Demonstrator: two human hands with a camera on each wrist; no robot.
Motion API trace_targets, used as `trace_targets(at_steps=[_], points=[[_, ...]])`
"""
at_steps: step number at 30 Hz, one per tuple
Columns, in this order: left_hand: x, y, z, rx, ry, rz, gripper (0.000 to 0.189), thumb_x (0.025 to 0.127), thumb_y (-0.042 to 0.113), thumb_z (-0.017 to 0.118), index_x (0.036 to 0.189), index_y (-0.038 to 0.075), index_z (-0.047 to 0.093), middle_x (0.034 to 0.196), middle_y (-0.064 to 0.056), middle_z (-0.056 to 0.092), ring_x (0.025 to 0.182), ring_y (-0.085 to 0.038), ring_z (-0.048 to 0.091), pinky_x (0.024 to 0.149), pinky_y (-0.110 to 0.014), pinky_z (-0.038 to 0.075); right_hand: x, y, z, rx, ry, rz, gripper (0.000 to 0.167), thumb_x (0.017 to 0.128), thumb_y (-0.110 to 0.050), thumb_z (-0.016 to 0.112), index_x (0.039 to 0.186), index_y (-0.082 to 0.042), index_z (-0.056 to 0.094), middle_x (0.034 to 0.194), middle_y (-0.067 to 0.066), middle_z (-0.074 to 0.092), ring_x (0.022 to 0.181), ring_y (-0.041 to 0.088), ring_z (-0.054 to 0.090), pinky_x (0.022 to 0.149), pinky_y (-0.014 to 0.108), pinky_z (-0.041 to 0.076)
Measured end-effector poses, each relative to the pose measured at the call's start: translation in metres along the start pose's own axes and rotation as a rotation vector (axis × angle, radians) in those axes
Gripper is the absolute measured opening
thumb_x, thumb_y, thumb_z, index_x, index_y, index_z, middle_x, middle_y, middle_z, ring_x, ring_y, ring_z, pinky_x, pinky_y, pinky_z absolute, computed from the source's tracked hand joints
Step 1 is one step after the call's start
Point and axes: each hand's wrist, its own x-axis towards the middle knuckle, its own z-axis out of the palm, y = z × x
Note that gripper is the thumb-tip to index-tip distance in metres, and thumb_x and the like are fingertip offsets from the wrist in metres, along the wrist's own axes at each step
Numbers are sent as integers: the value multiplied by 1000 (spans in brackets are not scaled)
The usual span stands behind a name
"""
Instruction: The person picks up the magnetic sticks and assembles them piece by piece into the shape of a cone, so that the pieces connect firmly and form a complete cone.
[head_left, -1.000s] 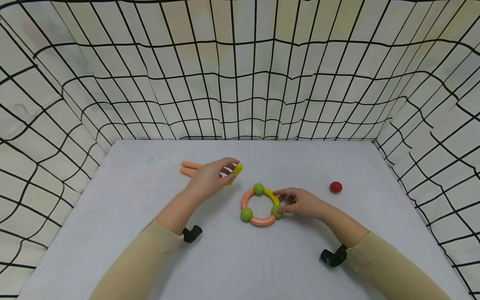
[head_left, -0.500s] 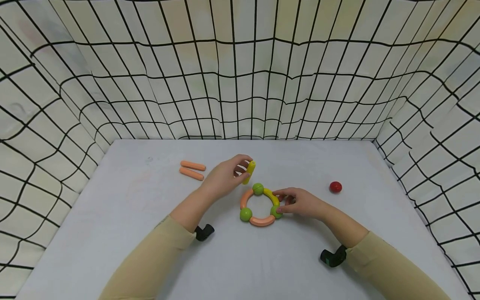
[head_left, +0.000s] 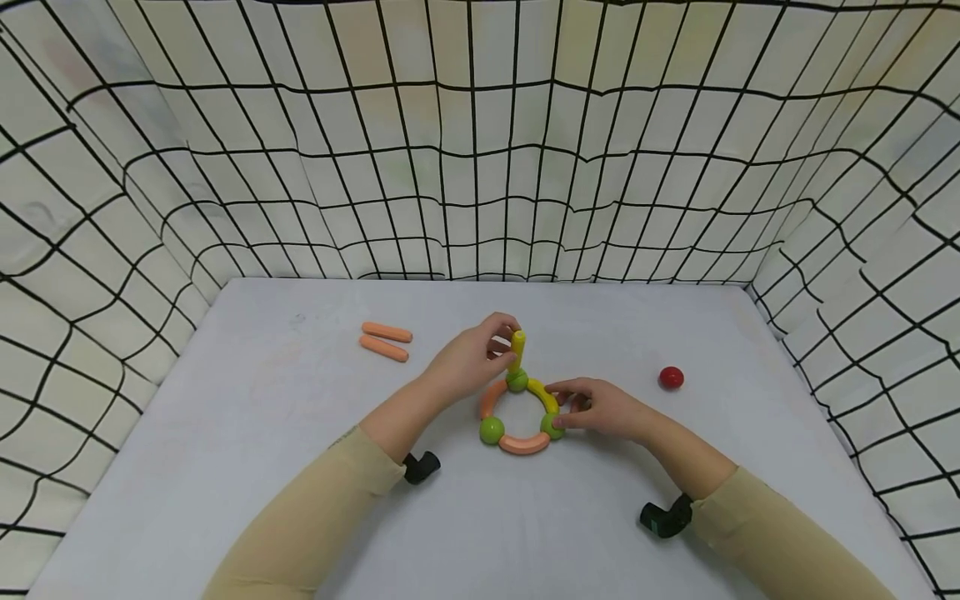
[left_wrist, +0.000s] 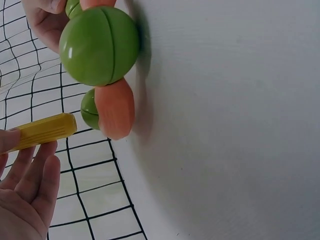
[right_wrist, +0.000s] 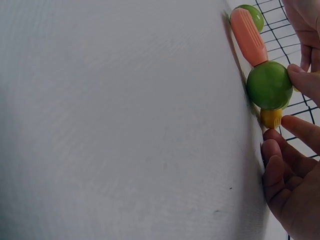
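A ring of green balls and curved sticks lies on the table. Its balls sit at the back (head_left: pixel 517 381), front left (head_left: pixel 492 431) and right (head_left: pixel 548 428). One curved yellow stick (head_left: pixel 540 392) and two curved orange sticks (head_left: pixel 525 444) link them. My left hand (head_left: pixel 468 362) pinches a straight yellow stick (head_left: pixel 518 346) between thumb and fingers. It stands nearly upright, its lower end at the back ball. My right hand (head_left: pixel 600 407) holds the ring's right side, thumb on the right green ball (right_wrist: pixel 270 85) and index fingertip at the yellow stick (right_wrist: pixel 271 118).
Two straight orange sticks (head_left: pixel 386 332) lie side by side at the back left. A red ball (head_left: pixel 671 377) rests on the right. Black grid netting (head_left: pixel 495 175) over white walls borders the table (head_left: pixel 225 433) at the back and sides.
My left hand has carried the yellow stick right, from beside the ring to over its back ball, turning it from slanted to nearly upright. My right hand has stayed on the ring.
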Motion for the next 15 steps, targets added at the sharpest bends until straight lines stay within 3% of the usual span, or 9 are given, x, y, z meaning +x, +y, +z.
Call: trace_targets(at_steps=[15], points=[[3, -3, 8, -34, -15, -16, 33, 98, 20, 64, 127, 25, 48, 129, -2, 61, 114, -17, 63, 91, -36, 52, -1, 1, -1, 9, -3, 1, 59, 87, -37, 77, 138, -13, 59, 105, 3, 60, 88, 20, 53, 73, 33, 45]])
